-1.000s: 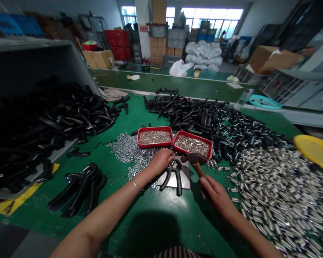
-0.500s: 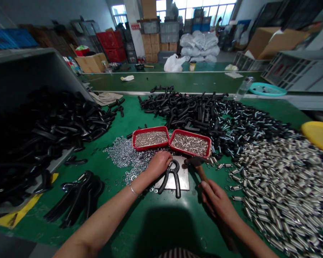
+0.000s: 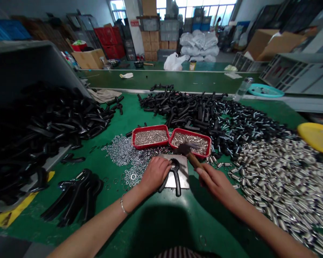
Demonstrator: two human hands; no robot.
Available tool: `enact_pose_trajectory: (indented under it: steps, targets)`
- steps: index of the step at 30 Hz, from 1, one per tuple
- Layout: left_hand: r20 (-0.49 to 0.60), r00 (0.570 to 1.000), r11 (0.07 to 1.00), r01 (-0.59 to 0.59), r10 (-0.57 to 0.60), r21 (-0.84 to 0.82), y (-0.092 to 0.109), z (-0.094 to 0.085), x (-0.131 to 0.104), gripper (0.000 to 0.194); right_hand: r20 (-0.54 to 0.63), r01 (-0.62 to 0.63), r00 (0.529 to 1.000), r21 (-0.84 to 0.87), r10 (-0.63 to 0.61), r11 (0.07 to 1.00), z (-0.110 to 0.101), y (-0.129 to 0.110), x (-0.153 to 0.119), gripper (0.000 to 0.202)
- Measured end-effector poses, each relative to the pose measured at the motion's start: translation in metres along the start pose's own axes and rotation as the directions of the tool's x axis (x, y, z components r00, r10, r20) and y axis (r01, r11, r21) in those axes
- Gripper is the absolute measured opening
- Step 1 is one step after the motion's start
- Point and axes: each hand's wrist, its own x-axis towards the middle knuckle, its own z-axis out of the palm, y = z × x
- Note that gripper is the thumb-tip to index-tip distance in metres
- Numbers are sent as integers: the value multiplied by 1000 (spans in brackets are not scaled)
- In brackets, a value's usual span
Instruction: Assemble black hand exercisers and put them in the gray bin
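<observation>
My right hand is wrapped around the wooden handle of a hammer, whose dark head hovers by the front of the right red tray. On a flat metal plate lies a black two-legged hand grip with a ring-shaped top. My left hand is closed at the left side of that ring, covering part of the left leg. Whether a small part sits between its fingertips is hidden. Two red trays of small metal pins stand just beyond the plate.
Loose washers are scattered left of the plate. Assembled black grips lie at front left, beside a grey crate of black handles. Silver springs are heaped at right, with black knob screws and black parts behind.
The hammer has risen and its head has moved slightly left and away, toward the right tray. My left hand has come lower, now over the grip's left leg.
</observation>
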Motion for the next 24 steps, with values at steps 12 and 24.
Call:
enact_pose_trajectory:
  steps: [12,24]
  targets:
    - [32,999,998,-37,39,-56,9,2,-22,27,80,62,996,-333,-37,941,9,-1,46,40]
    - [127,897,906,421,-422,40,35,-16,-38,32,259,32,965,-234,31,972,17,8,3,38]
